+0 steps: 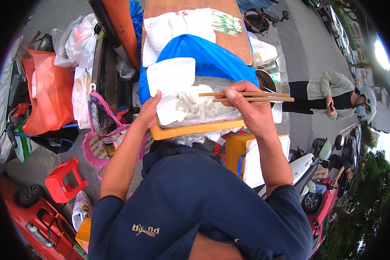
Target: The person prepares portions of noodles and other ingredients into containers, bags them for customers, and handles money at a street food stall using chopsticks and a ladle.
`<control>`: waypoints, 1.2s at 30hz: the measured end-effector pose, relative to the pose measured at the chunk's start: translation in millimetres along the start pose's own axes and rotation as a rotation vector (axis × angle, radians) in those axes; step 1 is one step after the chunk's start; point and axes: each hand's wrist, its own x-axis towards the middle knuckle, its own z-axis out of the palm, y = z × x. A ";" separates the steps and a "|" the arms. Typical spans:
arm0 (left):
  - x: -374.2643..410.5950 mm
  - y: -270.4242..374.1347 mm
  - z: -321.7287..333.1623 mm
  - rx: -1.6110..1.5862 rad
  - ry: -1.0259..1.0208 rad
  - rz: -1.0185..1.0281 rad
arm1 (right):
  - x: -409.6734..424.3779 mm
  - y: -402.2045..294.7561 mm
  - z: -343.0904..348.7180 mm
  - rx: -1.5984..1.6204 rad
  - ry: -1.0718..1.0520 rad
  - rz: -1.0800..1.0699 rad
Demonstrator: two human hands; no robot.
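Note:
My left hand [150, 110] grips the near side of a white takeaway box [169, 109], whose white lid [171, 73] stands raised behind it. In my right hand [245, 100] is a pair of wooden chopsticks [263, 97], held nearly level with the tips pointing left. White rice noodles [198, 100] hang at the tips and over the box's right side. Below and beyond them lies a bed of more pale noodles [219, 84] in a yellow crate [198, 128] lined with clear plastic. A blue plastic bag [201, 53] is folded back along its far side.
Behind the bag, a wooden board [234, 45] carries a white towel [178, 24] and wrapped chopsticks [226, 22]. A metal pot [266, 83] stands right of the crate. A pink basket [96, 146] and red stool [66, 180] are at left. A helmeted person [331, 94] stands at right.

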 end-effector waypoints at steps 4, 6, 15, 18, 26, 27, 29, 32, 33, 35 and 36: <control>-6.5 1.6 20.2 -0.153 -0.085 0.064 | 13.3 15.8 17.2 -0.309 -0.185 -0.048; -6.8 -2.7 16.3 -0.204 -0.112 0.053 | 15.1 38.1 17.8 -0.319 -0.196 -0.039; -46.4 4.8 -14.8 -0.140 0.041 0.127 | 37.1 169.4 -32.6 0.372 0.311 0.379; -69.4 14.5 -9.8 -0.090 0.122 0.172 | 56.0 266.7 -11.3 0.466 0.285 0.601; -110.5 19.1 3.6 -0.065 0.246 0.200 | 100.7 354.6 65.5 0.815 0.376 0.891; -112.9 18.2 1.1 -0.070 0.250 0.206 | 100.4 349.8 65.6 0.885 0.361 0.880; -114.2 17.4 -1.6 -0.062 0.256 0.223 | 90.4 336.7 51.7 1.010 0.337 0.855; -111.0 17.0 0.6 -0.076 0.247 0.231 | 74.0 306.0 27.8 1.119 0.343 0.817; -109.0 16.3 -1.4 -0.091 0.246 0.223 | 69.0 295.5 17.9 1.141 0.333 0.783; -103.9 15.7 -6.0 -0.114 0.246 0.205 | 58.6 280.3 -1.7 1.186 0.315 0.717; -99.4 16.4 -7.0 -0.123 0.245 0.196 | 52.7 273.2 -13.6 1.176 0.278 0.681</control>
